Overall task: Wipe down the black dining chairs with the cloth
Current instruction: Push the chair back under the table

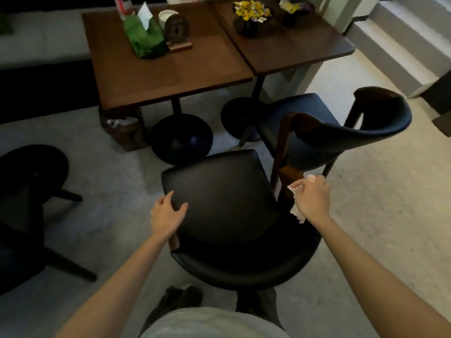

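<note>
A black dining chair (224, 198) with a padded seat and curved backrest stands right in front of me. My left hand (167, 214) grips the left edge of its seat, thumb on top. My right hand (311, 196) holds a crumpled white cloth (296, 212) at the chair's right side, close to a wooden post. A second black chair (341, 132) with a curved back stands just behind to the right, its wooden leg beside the cloth.
Two brown tables (156, 76) stand ahead on round black bases, carrying a green tissue pack (144, 37), a wooden stand and flower pots (251, 15). A small bin (122, 132) sits under the left table. A dark stool (31, 172) is at left. Steps rise at the far right.
</note>
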